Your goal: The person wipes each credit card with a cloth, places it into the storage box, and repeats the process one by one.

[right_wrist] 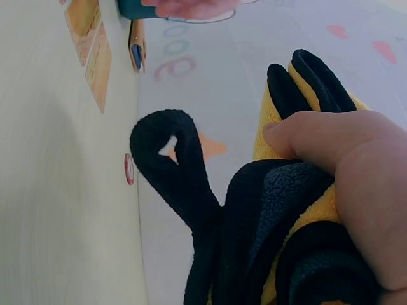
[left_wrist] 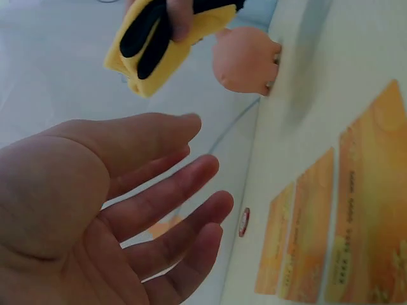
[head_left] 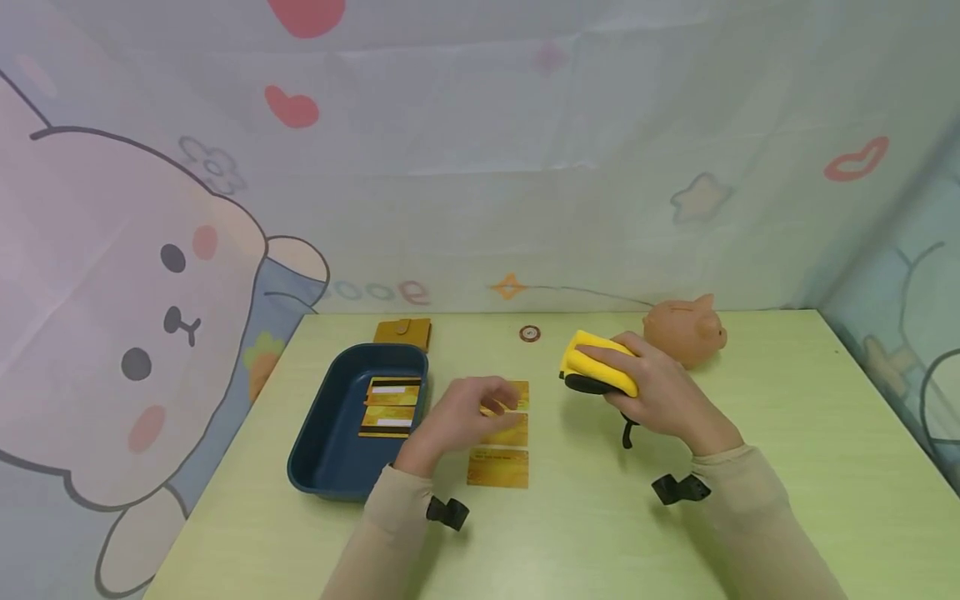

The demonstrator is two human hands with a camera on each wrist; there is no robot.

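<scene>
My right hand (head_left: 660,387) grips a folded yellow cloth (head_left: 596,362) with black edging, its thumb pressed on the folds in the right wrist view. A black loop (right_wrist: 168,143) hangs off the cloth. The bundle is held above the table, left of the piggy bank (head_left: 678,332). My left hand (head_left: 465,421) has loosely bent fingers with nothing between them. It hovers by a column of three gold cards (head_left: 498,468), partly covering the upper two in the head view. In the left wrist view those cards (left_wrist: 372,210) lie flat on the table.
A dark blue tray (head_left: 318,437) stands at the left with gold cards (head_left: 390,421) in it, black stripes showing. Behind it lies a brown wallet (head_left: 402,333). A small round red-and-white chip (head_left: 530,333) lies near the back edge, before a printed curtain (head_left: 480,208).
</scene>
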